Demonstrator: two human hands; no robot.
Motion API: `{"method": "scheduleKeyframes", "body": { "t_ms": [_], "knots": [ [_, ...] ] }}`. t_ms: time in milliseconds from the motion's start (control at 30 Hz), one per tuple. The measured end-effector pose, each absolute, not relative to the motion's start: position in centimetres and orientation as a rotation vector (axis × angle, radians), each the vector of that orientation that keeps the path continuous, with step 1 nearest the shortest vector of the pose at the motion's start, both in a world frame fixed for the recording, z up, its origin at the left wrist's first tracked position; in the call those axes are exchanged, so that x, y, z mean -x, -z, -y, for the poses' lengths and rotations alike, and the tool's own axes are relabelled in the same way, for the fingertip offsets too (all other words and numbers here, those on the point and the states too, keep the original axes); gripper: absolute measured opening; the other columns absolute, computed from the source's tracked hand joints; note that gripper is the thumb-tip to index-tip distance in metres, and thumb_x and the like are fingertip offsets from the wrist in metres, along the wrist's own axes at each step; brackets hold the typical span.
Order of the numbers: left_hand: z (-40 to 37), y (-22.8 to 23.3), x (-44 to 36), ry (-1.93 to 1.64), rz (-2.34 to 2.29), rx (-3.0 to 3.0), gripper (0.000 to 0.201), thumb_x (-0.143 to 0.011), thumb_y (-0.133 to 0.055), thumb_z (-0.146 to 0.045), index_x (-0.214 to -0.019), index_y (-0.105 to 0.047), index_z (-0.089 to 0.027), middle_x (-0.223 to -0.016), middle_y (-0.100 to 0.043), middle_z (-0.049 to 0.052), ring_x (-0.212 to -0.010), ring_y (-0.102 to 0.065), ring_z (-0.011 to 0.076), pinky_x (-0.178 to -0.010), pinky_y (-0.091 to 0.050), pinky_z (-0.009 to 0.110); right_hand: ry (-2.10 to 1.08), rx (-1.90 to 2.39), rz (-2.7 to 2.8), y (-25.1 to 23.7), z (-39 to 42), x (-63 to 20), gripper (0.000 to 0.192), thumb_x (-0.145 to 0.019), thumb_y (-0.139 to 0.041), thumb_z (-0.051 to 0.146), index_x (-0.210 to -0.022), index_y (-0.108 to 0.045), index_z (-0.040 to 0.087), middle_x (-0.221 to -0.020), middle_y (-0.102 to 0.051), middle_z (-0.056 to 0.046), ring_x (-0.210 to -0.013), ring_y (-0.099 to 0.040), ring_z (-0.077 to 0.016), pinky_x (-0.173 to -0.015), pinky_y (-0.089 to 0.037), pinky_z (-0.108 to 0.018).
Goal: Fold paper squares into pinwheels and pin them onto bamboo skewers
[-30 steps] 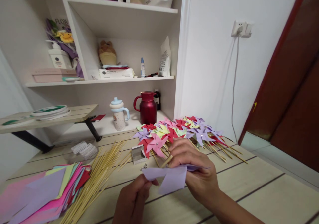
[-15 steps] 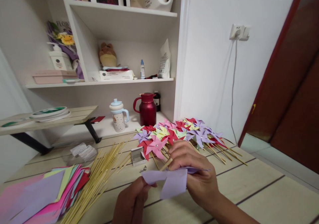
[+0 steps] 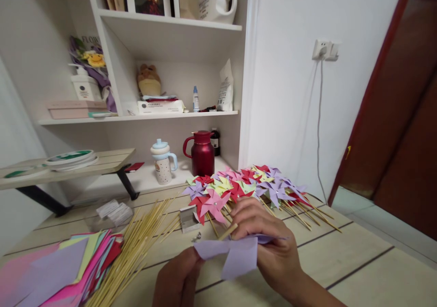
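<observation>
A light purple paper pinwheel (image 3: 241, 258) with folded, cut blades is held between my hands over the table. My right hand (image 3: 269, 241) is closed round its right side, fingers curled over the top. A short piece of wooden stick (image 3: 228, 231) shows beside those fingers, behind the paper; the rest of it is hidden. My left hand (image 3: 179, 274) is closed at the paper's left corner, thumb and finger pinched there. Just beyond lie small metal pins (image 3: 196, 237) and a small open box (image 3: 189, 219).
Finished pinwheels (image 3: 235, 188) on sticks lie in a heap at the back right. To the left are a bundle of wooden sticks (image 3: 136, 243) and stacked coloured paper (image 3: 58, 266). A red jug (image 3: 202, 154) and a cup (image 3: 163, 163) stand behind, below shelves (image 3: 170, 118).
The view has tilted up slightly, so everything sits a little lower. Both hands keep their grip on the purple pinwheel, with hardly any shift.
</observation>
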State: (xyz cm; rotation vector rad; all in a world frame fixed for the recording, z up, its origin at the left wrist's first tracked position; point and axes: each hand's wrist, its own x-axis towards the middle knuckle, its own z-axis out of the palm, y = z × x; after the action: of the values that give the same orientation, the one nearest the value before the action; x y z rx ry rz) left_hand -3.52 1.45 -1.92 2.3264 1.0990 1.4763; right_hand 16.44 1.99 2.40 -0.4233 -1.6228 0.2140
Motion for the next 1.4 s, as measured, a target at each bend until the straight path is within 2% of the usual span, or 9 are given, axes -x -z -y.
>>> {"method": "scheduleKeyframes", "body": {
  "t_ms": [200, 433, 600, 700, 867, 1033, 1200, 1300, 1400],
  "knots": [
    [-2.3, 2.1, 4.6, -1.476, -1.019, -2.561, 0.028, -0.094, -0.042, -0.03, -0.1, -0.07, -0.025, -0.088, -0.078, 0.003, -0.074, -0.074, 0.0169, -0.063, -0.057, 0.021, -0.215, 0.424, 1.613, -2.4, -2.0, -16.4, 0.007, -0.086, -0.068, 0.025, -0.08, -0.071, 0.022, -0.072, -0.068, -0.003, -0.079, -0.061, -0.021, -0.076, -0.047, -0.039],
    [-2.1, 1.4, 4.5, -1.506, -0.987, -2.564, 0.03, -0.095, -0.04, -0.033, -0.098, -0.07, -0.026, -0.083, -0.077, 0.001, -0.069, -0.072, 0.0152, -0.061, -0.056, 0.019, -0.204, 0.438, 1.619, -2.3, -2.0, -16.4, 0.007, -0.086, -0.068, 0.025, -0.08, -0.07, 0.022, -0.072, -0.068, -0.003, -0.079, -0.061, -0.0213, -0.076, -0.047, -0.04],
    [-2.1, 1.2, 4.5, -1.39, -0.95, -2.531, 0.029, -0.095, -0.042, -0.032, -0.108, -0.067, -0.026, -0.089, -0.077, 0.001, -0.074, -0.073, 0.0139, -0.063, -0.055, 0.017, -0.204, 0.446, 1.626, -2.4, -2.0, -16.5, 0.008, -0.087, -0.068, 0.026, -0.08, -0.071, 0.022, -0.073, -0.069, -0.004, -0.079, -0.062, -0.0217, -0.077, -0.048, -0.04],
    [-2.2, 1.3, 4.4, -1.412, -0.954, -2.542, 0.027, -0.094, -0.044, -0.03, -0.106, -0.067, -0.026, -0.089, -0.077, 0.0, -0.075, -0.073, 0.0139, -0.065, -0.055, 0.016, -0.208, 0.439, 1.626, -2.5, -1.9, -16.5, 0.009, -0.087, -0.068, 0.027, -0.08, -0.071, 0.022, -0.072, -0.069, -0.004, -0.079, -0.062, -0.0213, -0.076, -0.048, -0.04],
    [-1.8, 0.5, 4.1, -1.598, -1.002, -2.69, 0.028, -0.095, -0.039, -0.029, -0.094, -0.067, -0.027, -0.072, -0.073, 0.0, -0.061, -0.07, 0.0151, -0.056, -0.053, 0.02, -0.217, 0.422, 1.631, -2.7, -1.8, -16.3, 0.006, -0.086, -0.069, 0.024, -0.08, -0.07, 0.022, -0.072, -0.069, -0.004, -0.078, -0.063, -0.0209, -0.076, -0.048, -0.04],
    [-1.8, -0.6, 5.3, -1.651, -1.083, -3.02, 0.022, -0.094, -0.039, -0.021, -0.095, -0.061, -0.024, -0.054, -0.058, -0.003, -0.046, -0.056, 0.0136, -0.044, -0.042, 0.023, -0.256, 0.387, 1.625, -2.5, -1.5, -16.1, 0.008, -0.081, -0.072, 0.016, -0.079, -0.068, 0.022, -0.072, -0.07, -0.002, -0.075, -0.063, -0.0202, -0.076, -0.049, -0.041],
    [-2.1, -0.9, 6.4, -1.596, -1.051, -3.231, 0.018, -0.097, -0.04, -0.021, -0.099, -0.057, -0.022, -0.054, -0.055, -0.005, -0.045, -0.05, 0.011, -0.046, -0.035, 0.023, -0.294, 0.371, 1.597, -2.4, -1.2, -15.7, 0.009, -0.082, -0.071, 0.016, -0.079, -0.066, 0.024, -0.069, -0.069, -0.002, -0.072, -0.064, -0.0207, -0.076, -0.051, -0.043],
    [-2.1, -0.5, 6.2, -1.695, -1.121, -3.164, 0.021, -0.098, -0.037, -0.023, -0.096, -0.058, -0.023, -0.054, -0.054, -0.005, -0.047, -0.048, 0.0109, -0.048, -0.033, 0.024, -0.353, 0.354, 1.516, -2.2, -1.1, -15.3, 0.011, -0.083, -0.069, 0.016, -0.086, -0.063, 0.026, -0.069, -0.069, -0.002, -0.075, -0.064, -0.0209, -0.074, -0.052, -0.041],
    [-2.0, -0.4, 6.2, -1.711, -1.143, -3.139, 0.028, -0.099, -0.035, -0.024, -0.088, -0.06, -0.023, -0.054, -0.054, -0.004, -0.048, -0.048, 0.011, -0.049, -0.032, 0.025, -0.389, 0.343, 1.421, -1.9, -1.1, -15.0, 0.025, -0.084, -0.07, 0.019, -0.103, -0.056, 0.029, -0.067, -0.069, 0.001, -0.076, -0.063, -0.0207, -0.076, -0.051, -0.04]
  ]
}}
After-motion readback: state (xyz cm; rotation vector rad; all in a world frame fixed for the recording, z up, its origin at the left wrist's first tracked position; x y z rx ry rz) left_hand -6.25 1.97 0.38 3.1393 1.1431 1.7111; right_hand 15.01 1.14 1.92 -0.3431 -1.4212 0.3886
